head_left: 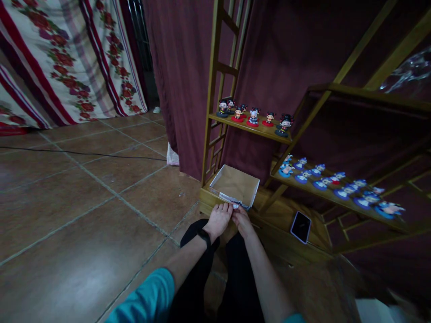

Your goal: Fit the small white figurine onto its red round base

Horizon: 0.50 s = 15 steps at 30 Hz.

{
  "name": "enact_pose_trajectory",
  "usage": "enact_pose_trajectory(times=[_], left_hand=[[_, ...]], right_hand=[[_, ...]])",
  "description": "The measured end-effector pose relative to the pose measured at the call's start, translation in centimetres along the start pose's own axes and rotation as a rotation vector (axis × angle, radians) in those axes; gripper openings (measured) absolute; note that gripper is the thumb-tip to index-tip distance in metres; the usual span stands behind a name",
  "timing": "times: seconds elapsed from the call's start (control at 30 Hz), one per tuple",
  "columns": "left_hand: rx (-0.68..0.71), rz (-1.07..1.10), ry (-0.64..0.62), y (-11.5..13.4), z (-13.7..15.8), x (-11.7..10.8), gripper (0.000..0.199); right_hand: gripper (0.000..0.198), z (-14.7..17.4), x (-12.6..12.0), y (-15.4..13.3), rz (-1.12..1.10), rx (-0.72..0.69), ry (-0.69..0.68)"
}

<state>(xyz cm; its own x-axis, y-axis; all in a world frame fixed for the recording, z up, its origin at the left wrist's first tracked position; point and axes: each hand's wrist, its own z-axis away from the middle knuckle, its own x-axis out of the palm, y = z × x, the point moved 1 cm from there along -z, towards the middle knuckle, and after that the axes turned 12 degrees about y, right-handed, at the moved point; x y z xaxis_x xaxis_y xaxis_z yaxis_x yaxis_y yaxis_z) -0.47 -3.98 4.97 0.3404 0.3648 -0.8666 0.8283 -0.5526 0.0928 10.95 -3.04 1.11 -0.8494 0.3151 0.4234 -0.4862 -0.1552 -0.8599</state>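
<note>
My left hand (219, 220), with a dark band on its wrist, and my right hand (241, 220) meet in front of my knees. A small whitish object (235, 206) shows at the fingertips where they come together; its kind is too small to tell. Both hands are closed, with fingers curled in and partly hidden. Just beyond them, touching or nearly touching the fingers, is a shallow open cardboard box (236, 181) with a brown inside and white edges. It rests on the low wooden base (269, 197) of a shelf.
Small figurines with red and dark bases (253, 117) stand on the upper shelf. Several blue-based figurines (323, 183) line the lower one. A phone (301, 227) lies on the base at right. A black cable (84, 153) crosses the tiled floor at left.
</note>
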Motion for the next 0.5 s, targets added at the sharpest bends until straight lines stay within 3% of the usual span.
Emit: enact_pose_trajectory(times=[0.2,0.5], left_hand=[[0.1,-0.104,0.006,-0.4,0.0,-0.4,0.027],[0.117,-0.095,0.023,-0.4,0.0,-0.4,0.028]], right_hand=[[0.039,-0.4,0.3,0.4,0.035,0.017,0.028],[0.042,-1.3,-0.5,1.1,0.072,-0.042,0.037]])
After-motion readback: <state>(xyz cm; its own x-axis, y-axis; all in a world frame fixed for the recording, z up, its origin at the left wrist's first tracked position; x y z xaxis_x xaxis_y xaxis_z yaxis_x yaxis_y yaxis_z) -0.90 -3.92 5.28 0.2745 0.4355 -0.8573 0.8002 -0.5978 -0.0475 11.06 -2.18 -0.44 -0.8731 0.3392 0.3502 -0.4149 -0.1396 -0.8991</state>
